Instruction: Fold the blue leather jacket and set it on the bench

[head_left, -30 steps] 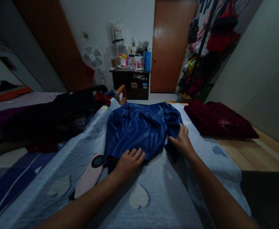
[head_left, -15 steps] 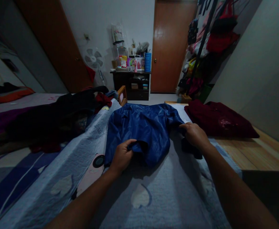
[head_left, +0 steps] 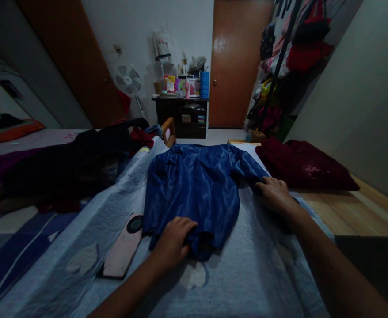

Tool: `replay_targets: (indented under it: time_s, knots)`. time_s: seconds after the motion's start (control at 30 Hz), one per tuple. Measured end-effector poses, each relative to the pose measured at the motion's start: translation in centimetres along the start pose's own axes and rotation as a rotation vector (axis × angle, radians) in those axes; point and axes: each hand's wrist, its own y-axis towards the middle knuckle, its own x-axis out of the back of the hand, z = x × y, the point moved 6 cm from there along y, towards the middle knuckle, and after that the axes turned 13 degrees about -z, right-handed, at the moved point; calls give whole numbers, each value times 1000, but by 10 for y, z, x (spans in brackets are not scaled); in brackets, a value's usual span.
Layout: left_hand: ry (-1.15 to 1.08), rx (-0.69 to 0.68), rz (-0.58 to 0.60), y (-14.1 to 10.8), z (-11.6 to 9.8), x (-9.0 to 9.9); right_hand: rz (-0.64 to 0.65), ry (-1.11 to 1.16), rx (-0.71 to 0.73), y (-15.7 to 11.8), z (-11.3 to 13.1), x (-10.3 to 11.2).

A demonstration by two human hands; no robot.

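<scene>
Blue jacket (head_left: 194, 185): right hand (head_left: 276, 194) grips sleeve (head_left: 247, 163); left hand (head_left: 173, 242) on hem (head_left: 203, 251), can't tell if gripping. I'd tension sleeve lightly.

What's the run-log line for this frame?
left hand: on blue garment, near hem | right hand: at its sleeve | garment: spread on bedding | pink object: left of garment

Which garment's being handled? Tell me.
The blue jacket: left hand at its hem, right hand on its sleeve; the maroon garment and dark clothes lie aside.
</scene>
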Motion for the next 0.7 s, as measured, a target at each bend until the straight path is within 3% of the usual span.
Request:
replay_targets:
  time_s: [0.07,0.13,0.23,0.33,0.47,0.6,0.7]
  knots:
    - [151,-43,-49,-13,6,6,-137,9,-39,-17,23,4]
    - [291,-51,-140,-24,13,17,-178,131,19,-39,57,8]
    - [427,36,-265,-37,30,34,55,409,161,-78,114,0]
    - [413,187,-253,-46,50,36,253,538,163,-105,151,-14]
    - [228,220,-212,-47,60,24,236,539,96,-109,169,-29]
    - [50,225,-332,-41,58,22,164,515,59,-102,172,-36]
    - [-49,249,-439,-34,54,31,113,506,80,-99,171,-35]
